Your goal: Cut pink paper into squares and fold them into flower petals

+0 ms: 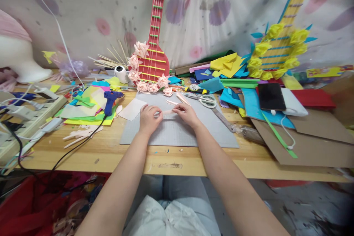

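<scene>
My left hand (148,118) and my right hand (187,113) meet over a grey cutting mat (177,132) on the wooden table. Between their fingertips they pinch a thin pale pink paper strip (167,112), one hand at each end. More pink strips (179,99) lie at the far edge of the mat. A white paper square (132,109) lies just left of my left hand. Scissors (204,100) rest beyond my right hand.
A blue glue gun (110,101) lies on coloured sheets at the left. A red paper guitar (154,40) with pink flowers leans at the back, and a yellow-flowered one (279,48) at the right. A black phone (271,96), cardboard (312,143) and a power strip (24,118) surround the mat.
</scene>
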The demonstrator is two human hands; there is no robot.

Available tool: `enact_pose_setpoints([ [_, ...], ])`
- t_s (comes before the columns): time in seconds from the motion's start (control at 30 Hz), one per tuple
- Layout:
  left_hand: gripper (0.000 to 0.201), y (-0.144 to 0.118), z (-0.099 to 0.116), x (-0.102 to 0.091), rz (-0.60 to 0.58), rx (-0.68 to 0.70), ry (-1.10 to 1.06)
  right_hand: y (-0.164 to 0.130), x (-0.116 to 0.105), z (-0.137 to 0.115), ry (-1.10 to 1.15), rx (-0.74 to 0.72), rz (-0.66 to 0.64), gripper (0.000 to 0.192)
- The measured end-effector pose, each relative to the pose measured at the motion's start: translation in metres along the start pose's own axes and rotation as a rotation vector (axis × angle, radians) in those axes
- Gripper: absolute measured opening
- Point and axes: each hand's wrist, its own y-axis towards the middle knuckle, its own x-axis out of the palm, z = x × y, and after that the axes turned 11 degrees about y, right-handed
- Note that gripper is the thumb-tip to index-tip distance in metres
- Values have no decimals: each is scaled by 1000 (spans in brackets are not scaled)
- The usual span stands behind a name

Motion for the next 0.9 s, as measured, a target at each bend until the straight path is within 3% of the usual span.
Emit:
enact_pose_setpoints([
  [0.27, 4, 3, -13, 1, -53, -47, -103, 0, -16, 0, 74, 76, 44, 20],
  [0.4, 5, 3, -17, 2, -20, -96, -129, 1, -22, 2, 68, 84, 76, 19],
  [0.63, 9, 4, -29, 5, 145, -387, -131, 10, -28, 19, 233, 203, 418, 24],
  [0.77, 11, 3, -28, 7, 145, -389, -136, 14, -21, 30, 201, 266, 502, 44],
  [0.9, 10, 2, -26, 7, 142, -379, -127, 15, -21, 34, 74, 187, 571, 51],
])
